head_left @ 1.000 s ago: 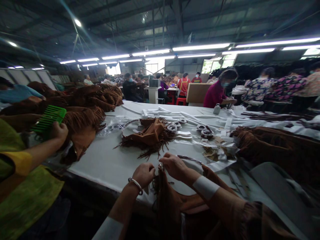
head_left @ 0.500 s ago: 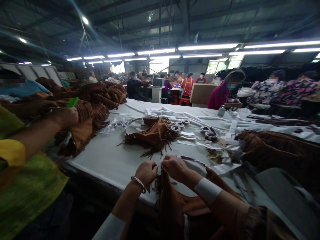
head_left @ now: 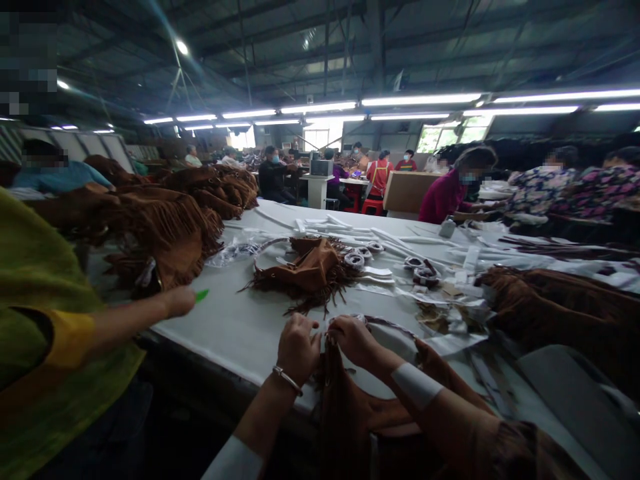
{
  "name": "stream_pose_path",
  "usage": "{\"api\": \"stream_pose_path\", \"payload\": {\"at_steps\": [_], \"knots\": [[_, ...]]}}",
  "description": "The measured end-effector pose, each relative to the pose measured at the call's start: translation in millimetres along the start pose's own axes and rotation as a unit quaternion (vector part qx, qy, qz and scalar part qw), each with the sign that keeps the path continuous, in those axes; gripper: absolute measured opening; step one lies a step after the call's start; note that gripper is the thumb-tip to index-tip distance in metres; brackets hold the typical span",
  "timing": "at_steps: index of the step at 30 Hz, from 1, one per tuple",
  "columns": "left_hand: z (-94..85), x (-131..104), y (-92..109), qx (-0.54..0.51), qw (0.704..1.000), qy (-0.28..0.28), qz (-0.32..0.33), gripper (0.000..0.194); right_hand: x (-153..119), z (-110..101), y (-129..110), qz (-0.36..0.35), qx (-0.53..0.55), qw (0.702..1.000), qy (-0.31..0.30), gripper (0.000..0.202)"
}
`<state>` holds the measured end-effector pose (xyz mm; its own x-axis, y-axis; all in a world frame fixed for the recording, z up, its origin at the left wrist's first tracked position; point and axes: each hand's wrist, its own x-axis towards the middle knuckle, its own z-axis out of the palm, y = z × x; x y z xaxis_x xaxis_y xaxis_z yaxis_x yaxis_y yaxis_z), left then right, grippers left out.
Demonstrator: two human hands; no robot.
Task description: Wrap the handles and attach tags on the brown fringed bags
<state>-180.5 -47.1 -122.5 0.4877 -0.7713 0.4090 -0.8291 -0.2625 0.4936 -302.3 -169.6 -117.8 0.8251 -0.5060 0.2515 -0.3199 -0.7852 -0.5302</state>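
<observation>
Handwork up close

Brown, soft, suede-like bag [head_left: 345, 393] between five and six o'clock, at near edge of white-topped table [head_left: 240, 333]. Dark, pale-wrapped curved strap [head_left: 393, 325] at five. Right hand [head_left: 353, 340]: fingertips pinched narrow on bag's upper corner. Left hand [head_left: 300, 343] just beside, fingers half-curled; whether gripping anything, cannot tell. Judgement: firm right pinch, close to the corner, should steady limp material; left fingers want room.
</observation>
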Motion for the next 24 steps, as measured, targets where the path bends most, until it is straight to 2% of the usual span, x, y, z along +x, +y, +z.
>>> {"api": "stream_pose_path", "payload": {"at_steps": [4,11,15,19,22,24], "knots": [[10.5,-8.7,7.0,-0.063,0.998,0.001,-0.010,0.011,-0.9,1.8,-0.3,0.006,0.021,1.000,0.007,0.016],[8.8,-8.3,18.2,-0.012,1.000,0.000,-0.012,0.016,-0.1,4.3,-0.5,0.041,0.085,0.995,0.022,0.013],[12.4,-6.5,15.7,-0.027,0.999,-0.014,-0.025,0.018,-1.1,3.9,-1.2,0.041,0.074,0.996,0.026,0.015],[18.7,-8.3,7.8,-0.063,0.996,0.001,-0.061,0.013,-6.9,1.8,4.6,0.021,0.042,0.999,0.022,0.015],[20.5,-11.2,4.3,-0.082,0.993,0.009,-0.090,0.010,-12.6,0.5,10.9,-0.007,0.103,0.994,0.020,0.017],[20.7,-13.2,4.1,-0.132,0.984,0.005,-0.120,0.009,-15.1,1.0,12.3,-0.021,0.176,0.984,0.008,0.017]]}}
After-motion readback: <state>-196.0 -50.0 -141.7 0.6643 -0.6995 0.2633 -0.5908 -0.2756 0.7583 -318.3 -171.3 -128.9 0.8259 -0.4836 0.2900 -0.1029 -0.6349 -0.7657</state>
